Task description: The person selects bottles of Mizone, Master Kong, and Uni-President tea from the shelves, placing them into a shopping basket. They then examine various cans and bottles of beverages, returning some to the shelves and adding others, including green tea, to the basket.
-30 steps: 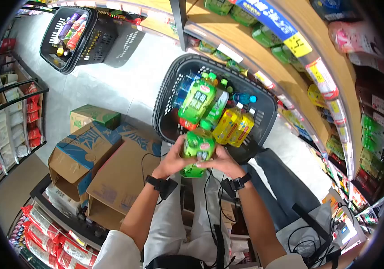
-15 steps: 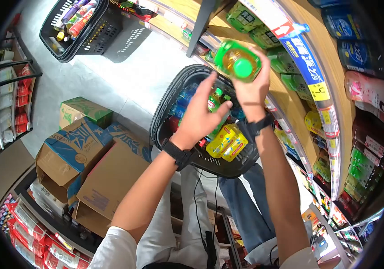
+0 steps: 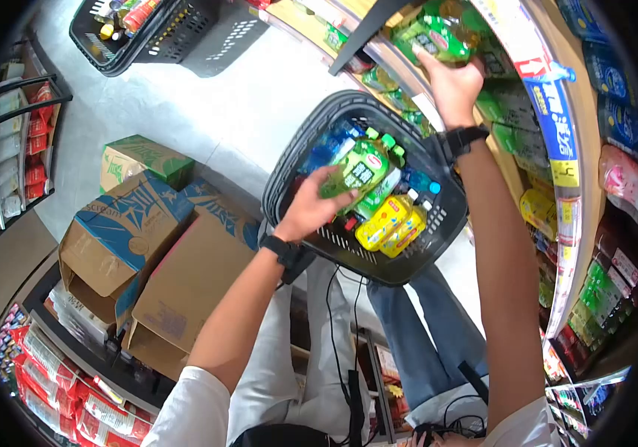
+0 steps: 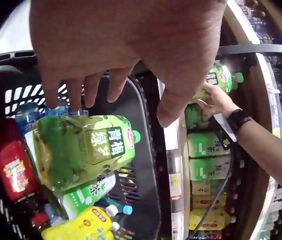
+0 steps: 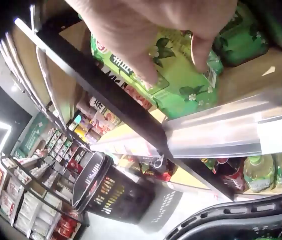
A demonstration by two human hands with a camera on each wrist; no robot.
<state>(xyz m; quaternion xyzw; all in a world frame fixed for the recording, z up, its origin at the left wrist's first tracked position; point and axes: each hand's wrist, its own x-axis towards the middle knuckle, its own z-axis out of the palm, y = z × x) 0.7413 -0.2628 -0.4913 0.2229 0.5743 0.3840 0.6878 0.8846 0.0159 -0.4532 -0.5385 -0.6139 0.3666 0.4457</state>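
Your right hand (image 3: 453, 78) was up at the shelf (image 3: 563, 175), fingers curled round a green bottle (image 3: 438, 33) that lay tilted on the shelf board among other green bottles. Your left hand (image 3: 311, 205) hung over the black basket (image 3: 438, 223) with its fingers spread and loose, holding nothing. Its fingertips sat right at the edge of a big green bottle (image 3: 360, 167); I could not tell whether they touched it. That bottle lay on its side on top of the other drinks, with two yellow bottles (image 3: 390, 223) just beside it. Cardboard boxes (image 3: 133, 238) stood on the floor to your left.
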